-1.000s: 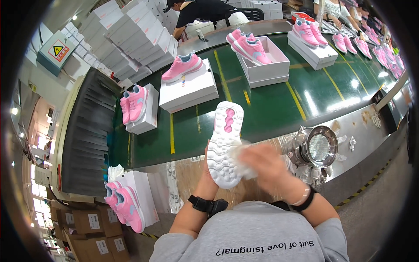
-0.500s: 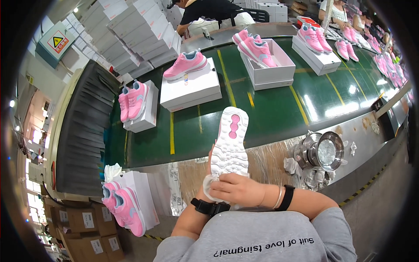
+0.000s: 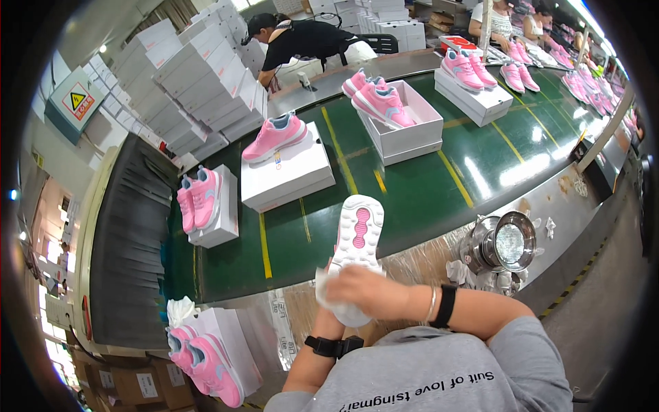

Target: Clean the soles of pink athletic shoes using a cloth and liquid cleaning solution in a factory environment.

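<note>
A sneaker with a white, knobbly sole [image 3: 360, 233] and a pink inset is held sole-up in front of my chest. My left hand [image 3: 328, 320] grips it from behind and is mostly covered by the shoe and cloth. My right hand [image 3: 367, 290], slightly blurred, presses a crumpled white cloth [image 3: 322, 291] against the lower part of the sole. The cloth's edge hangs out left of the fingers.
A green conveyor [image 3: 309, 254] carries pink sneakers on white boxes [image 3: 288, 182] and an open box [image 3: 412, 134]. Metal bowls [image 3: 511, 240] with white scraps stand right. More pink sneakers [image 3: 213, 364] lie lower left by a box. Co-workers [image 3: 309, 44] are beyond the belt.
The shoe sits slightly lower in view, and my right hand with the cloth has moved a little up the sole. The whole view has shifted, showing more of the far side.
</note>
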Tool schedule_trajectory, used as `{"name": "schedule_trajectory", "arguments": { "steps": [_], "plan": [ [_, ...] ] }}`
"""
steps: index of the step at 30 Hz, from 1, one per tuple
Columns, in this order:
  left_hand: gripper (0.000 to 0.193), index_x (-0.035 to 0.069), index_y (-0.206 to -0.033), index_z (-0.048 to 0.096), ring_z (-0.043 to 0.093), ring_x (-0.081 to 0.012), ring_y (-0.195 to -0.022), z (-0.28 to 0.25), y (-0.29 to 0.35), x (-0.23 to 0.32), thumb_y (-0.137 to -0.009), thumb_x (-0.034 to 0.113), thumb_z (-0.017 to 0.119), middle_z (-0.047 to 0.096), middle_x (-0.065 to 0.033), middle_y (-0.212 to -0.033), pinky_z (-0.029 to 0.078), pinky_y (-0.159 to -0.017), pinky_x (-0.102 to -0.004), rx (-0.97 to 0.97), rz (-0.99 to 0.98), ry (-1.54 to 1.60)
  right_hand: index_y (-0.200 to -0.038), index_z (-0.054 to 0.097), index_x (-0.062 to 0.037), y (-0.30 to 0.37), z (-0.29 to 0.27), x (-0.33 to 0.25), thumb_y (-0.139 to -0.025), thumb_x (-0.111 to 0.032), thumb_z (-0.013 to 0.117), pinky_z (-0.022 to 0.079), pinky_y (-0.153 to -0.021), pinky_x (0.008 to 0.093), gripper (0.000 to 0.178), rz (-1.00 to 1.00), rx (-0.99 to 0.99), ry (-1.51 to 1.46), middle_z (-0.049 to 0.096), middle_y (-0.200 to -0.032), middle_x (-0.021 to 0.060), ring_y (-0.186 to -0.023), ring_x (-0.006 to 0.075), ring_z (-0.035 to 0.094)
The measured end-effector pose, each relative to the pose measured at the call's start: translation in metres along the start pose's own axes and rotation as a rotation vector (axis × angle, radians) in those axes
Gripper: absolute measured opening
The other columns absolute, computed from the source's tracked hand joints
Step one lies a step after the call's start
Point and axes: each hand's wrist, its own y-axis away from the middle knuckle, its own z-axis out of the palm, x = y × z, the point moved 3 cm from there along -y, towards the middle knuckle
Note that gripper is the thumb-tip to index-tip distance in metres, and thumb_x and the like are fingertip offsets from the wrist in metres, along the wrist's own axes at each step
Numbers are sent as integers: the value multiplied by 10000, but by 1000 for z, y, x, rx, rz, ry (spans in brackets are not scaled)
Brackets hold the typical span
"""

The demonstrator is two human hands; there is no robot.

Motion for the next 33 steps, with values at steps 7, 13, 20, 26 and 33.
{"name": "schedule_trajectory", "arguments": {
  "steps": [7, 13, 20, 26, 33],
  "plan": [
    [519, 65, -1313, 415, 483, -245, -1195, 31, -35, 6, -949, 420, 315, 478, -120, -1311, 383, -1030, -375, 891, -417, -1087, -999, 567, -75, 22, -16, -12, -729, -121, 561, 455, -839, 318, 274, -369, -28, 349, 519, -1070, 66, -967, 216, 515],
    [547, 56, -1263, 464, 552, -226, -1080, 61, -23, -3, -923, 471, 359, 544, -117, -1210, 451, -951, -357, 1285, -1030, -1658, -999, 601, -86, 6, -94, 70, -653, 7, 624, 442, -853, 369, 359, 152, 393, 463, 581, -1038, 60, -953, 287, 521],
    [512, 49, -1252, 486, 586, -241, -1038, 55, -3, -20, -933, 441, 404, 578, -120, -1180, 480, -917, -368, 1128, -929, -2228, -1022, 630, -49, 19, -127, 92, -701, 25, 633, 434, -872, 362, 329, 579, 818, -26, 611, -954, 118, -936, 317, 545],
    [488, 68, -1275, 477, 593, -259, -1026, 42, -19, -3, -941, 418, 410, 577, -108, -1192, 474, -926, -393, 1141, -878, -2177, -983, 624, -85, -11, -72, 38, -700, 12, 612, 413, -890, 368, 299, 168, 393, 163, 599, -1049, 86, -991, 294, 513],
    [485, 72, -1255, 495, 610, -247, -980, 17, -26, -25, -939, 431, 416, 599, -96, -1151, 508, -864, -380, 1086, -684, -2227, -1076, 597, -100, 26, -31, -9, -714, -93, 582, 417, -881, 348, 363, -167, -46, 284, 555, -1156, 32, -1022, 233, 499]
  ]
}}
